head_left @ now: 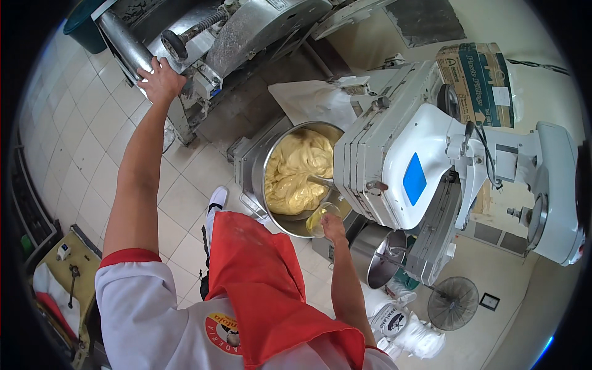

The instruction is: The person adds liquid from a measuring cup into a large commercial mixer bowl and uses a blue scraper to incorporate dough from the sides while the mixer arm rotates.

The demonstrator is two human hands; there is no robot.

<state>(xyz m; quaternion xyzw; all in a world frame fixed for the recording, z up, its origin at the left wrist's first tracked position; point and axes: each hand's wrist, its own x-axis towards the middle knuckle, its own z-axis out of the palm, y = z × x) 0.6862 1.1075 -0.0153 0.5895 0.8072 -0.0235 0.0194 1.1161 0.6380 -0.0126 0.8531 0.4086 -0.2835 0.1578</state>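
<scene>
My right hand (333,227) grips a clear plastic jug (319,219) of yellowish liquid, tilted at the near rim of a large steel mixing bowl (258,169). The bowl holds pale yellow dough (297,169) and sits under the head of a big white floor mixer (394,160). My left hand (160,79) is stretched far out to the left. It rests flat on the steel roller bar of a grey dough machine (246,28). A red apron (265,283) hangs down my front.
A smaller empty steel bowl (382,253) stands on the floor beside the mixer. A second white mixer (549,185) is at the right, with a cardboard box (478,80) behind. A floor fan (453,302), white sacks (401,324) and a tool-strewn bench (65,283) are nearby.
</scene>
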